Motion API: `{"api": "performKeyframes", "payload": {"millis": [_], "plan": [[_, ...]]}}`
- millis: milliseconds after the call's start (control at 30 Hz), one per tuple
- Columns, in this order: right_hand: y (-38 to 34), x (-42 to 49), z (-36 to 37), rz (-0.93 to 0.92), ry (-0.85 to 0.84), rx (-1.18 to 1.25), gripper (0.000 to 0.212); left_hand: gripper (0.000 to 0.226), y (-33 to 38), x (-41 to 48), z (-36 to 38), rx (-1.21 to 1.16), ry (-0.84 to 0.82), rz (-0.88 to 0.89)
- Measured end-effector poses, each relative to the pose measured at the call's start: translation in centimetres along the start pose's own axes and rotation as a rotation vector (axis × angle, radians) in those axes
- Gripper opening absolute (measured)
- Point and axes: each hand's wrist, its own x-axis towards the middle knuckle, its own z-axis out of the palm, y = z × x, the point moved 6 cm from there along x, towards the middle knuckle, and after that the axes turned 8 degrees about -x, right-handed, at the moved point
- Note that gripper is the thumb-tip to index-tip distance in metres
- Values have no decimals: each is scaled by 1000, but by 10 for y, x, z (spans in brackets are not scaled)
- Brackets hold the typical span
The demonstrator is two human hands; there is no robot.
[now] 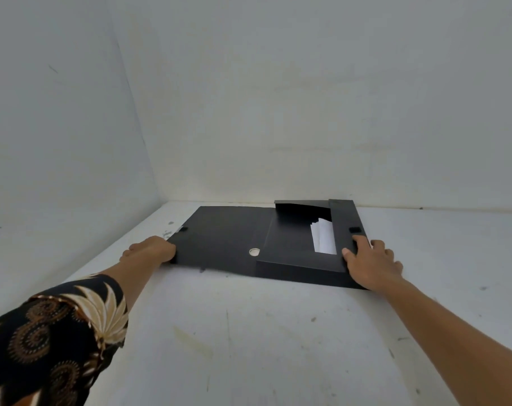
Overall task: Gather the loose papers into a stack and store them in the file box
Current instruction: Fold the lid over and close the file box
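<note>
A black file box point(293, 247) lies on the white table, its cover point(219, 235) spread flat to the left. White papers point(323, 237) show through a gap between the box's inner flaps. My left hand point(150, 249) grips the near left corner of the open cover. My right hand point(372, 260) rests on the box's right side flap point(347, 227), thumb on its near end and fingers curled over its outer edge. A round finger hole point(254, 252) sits in the box's spine.
The white table point(249, 332) is scuffed and stained and stands in a corner. One wall point(58, 112) runs along the left and another point(307, 98) rises just behind the box.
</note>
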Motion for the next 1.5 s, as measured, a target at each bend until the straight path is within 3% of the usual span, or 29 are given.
{"api": "performKeyframes", "payload": {"millis": [200,267,400,500,633,733,867,1067,1200,1333,1400,1500], "plan": [[1,4,3,-1,5,-14,56,25,29,-20,-58,-219,270,42],[1,5,3,0,3,-14,56,15,49,-36,-83,-336,318,167],[0,5,1,-4,-3,-9,57,23,98,-92,-118,-648,363,607],[-1,1,-4,-18,10,2,58,26,130,-140,-109,-838,181,867],[4,-2,-19,-8,110,98,60,51,158,-190,-58,-761,-63,1117],[12,-2,-21,24,98,236,61,59,168,-213,-18,-831,-263,1153],[24,2,-20,49,56,295,68,52,180,-230,17,-903,-434,1151],[34,10,-22,61,10,296,72,53,192,-254,55,-598,-425,1286],[39,18,-22,55,-6,294,59,56,193,-265,77,-415,-421,1303],[49,26,-26,122,36,562,32,64,193,-270,102,-170,-434,1341],[52,30,-33,154,95,662,29,68,192,-270,113,7,-399,1386],[41,35,-42,42,129,505,34,73,193,-266,123,187,-381,1415]]}}
